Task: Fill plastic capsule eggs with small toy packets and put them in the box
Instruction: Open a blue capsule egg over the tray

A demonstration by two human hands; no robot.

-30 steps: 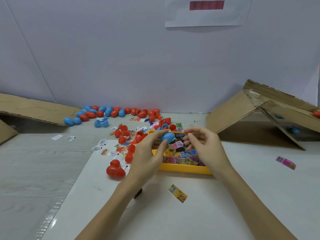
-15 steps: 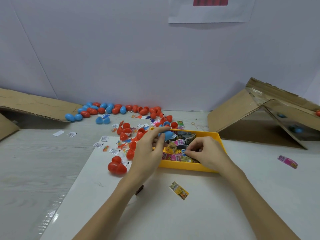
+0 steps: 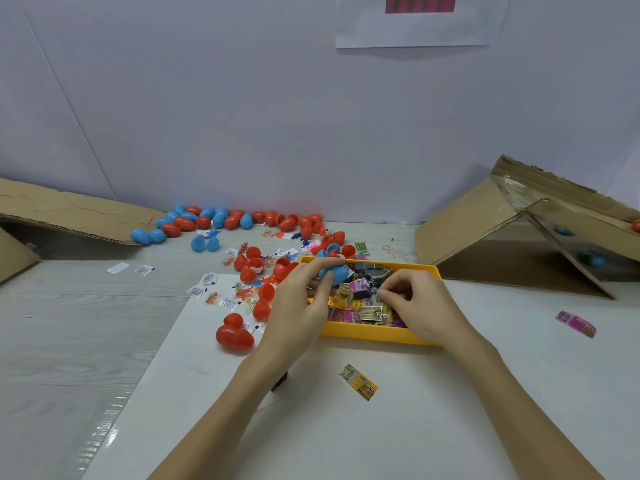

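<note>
left hand [image 3: 298, 306]: pinching a blue capsule egg [image 3: 335, 274] over the yellow tray's [image 3: 374, 336] left end
right hand [image 3: 417, 304]: fingers curled down among the toy packets [image 3: 360, 308], can't tell if it's got one

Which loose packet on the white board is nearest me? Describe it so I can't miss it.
Start at the yellow tray between the hands. On the white board just in front of it lies a single yellow packet, by itself; the pink packet lies far off to the right.
</note>
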